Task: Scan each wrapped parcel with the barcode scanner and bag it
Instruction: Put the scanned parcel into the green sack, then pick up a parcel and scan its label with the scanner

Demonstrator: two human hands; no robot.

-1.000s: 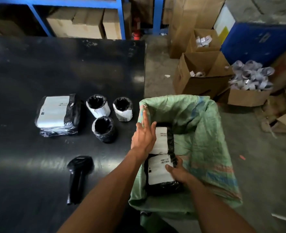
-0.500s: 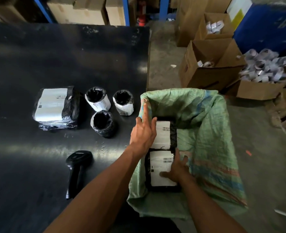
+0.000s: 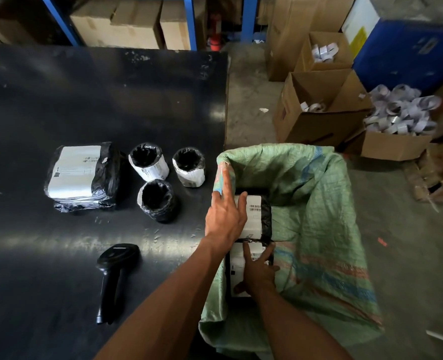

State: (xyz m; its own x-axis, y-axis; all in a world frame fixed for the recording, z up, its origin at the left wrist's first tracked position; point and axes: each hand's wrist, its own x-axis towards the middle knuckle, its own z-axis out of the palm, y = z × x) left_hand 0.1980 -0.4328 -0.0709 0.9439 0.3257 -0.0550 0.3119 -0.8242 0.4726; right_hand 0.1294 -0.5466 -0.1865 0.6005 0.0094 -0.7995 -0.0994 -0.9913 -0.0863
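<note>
Warehouse floor with cardboard boxes (image 3: 316,120) behind, and a black table (image 3: 85,100) up front. Both hands are in the green sack (image 3: 319,203): left hand (image 3: 225,216) lies flat with straight fingers on the far parcel (image 3: 256,216), right hand (image 3: 259,271) presses the near parcel (image 3: 237,266), fingers mostly straight, not really gripping. Next up I'd guess is the flat parcel (image 3: 77,172) and three round ones (image 3: 158,198), all off to the left, so the left hand is closer. The scanner (image 3: 113,276) lies handle toward the person.

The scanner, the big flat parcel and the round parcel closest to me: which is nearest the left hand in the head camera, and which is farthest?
From the left hand:
1. Nearest round parcel, just to its left on the table.
2. Scanner, lower left, near the table's front.
3. Big flat parcel, far left.
</note>
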